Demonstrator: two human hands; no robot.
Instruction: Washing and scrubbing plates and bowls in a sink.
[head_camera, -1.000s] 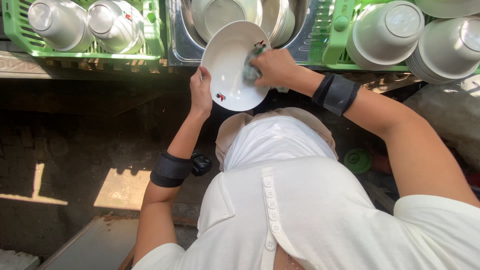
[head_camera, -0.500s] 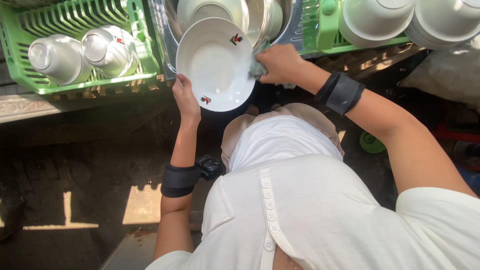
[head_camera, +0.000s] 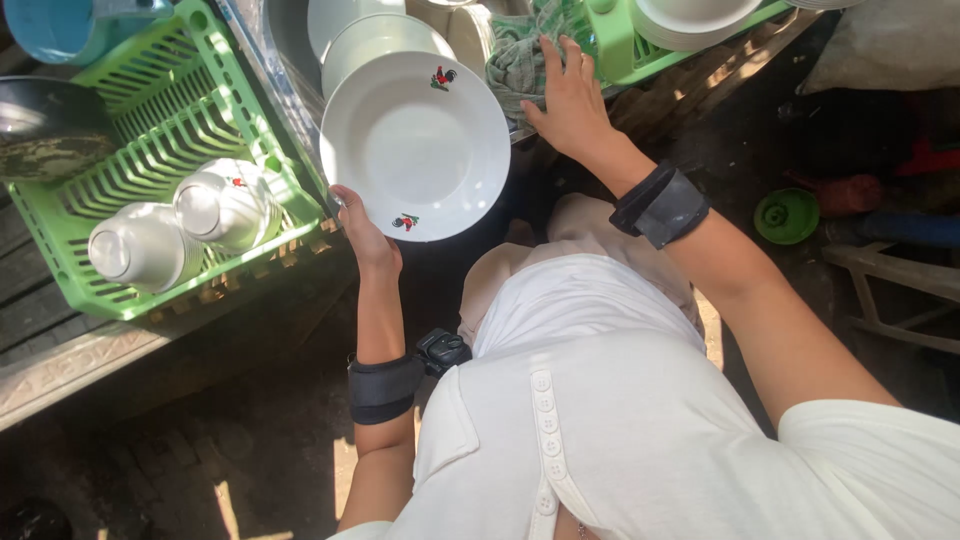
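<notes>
Since half a second ago, my right hand (head_camera: 572, 100) has come off the white plate (head_camera: 415, 146) and now lies flat, fingers spread, on the green-checked cloth (head_camera: 520, 60) at the edge of the metal basin (head_camera: 290, 50). It grips nothing; the palm presses down on the cloth. The plate has swung leftward, nearer the green rack (head_camera: 150, 110).

My left hand (head_camera: 362, 232) holds the plate by its lower left rim, thumb over the front edge and fingers behind, forearm raised nearly upright. The plate is tilted with its face toward me, in the air in front of the basin and just right of the rack. My right arm reaches up and leftward across my body, elbow bent.

Count of items:
- Wristbands: two, black, one on each forearm; the left one (head_camera: 385, 388) carries a small black device.
- Plates in hand: one, with two small red-and-black rooster marks on its rim.
- Plates in the basin behind it: at least two, partly hidden.
- Bowls in the green rack: two, upturned, side by side (head_camera: 228, 205) and (head_camera: 140, 247).
- Green racks: two; the second rack (head_camera: 625, 45) at upper right holds a stack of white dishes (head_camera: 695, 18), number not discernible.
- Small green lid on the ground (head_camera: 787, 215): one.
</notes>
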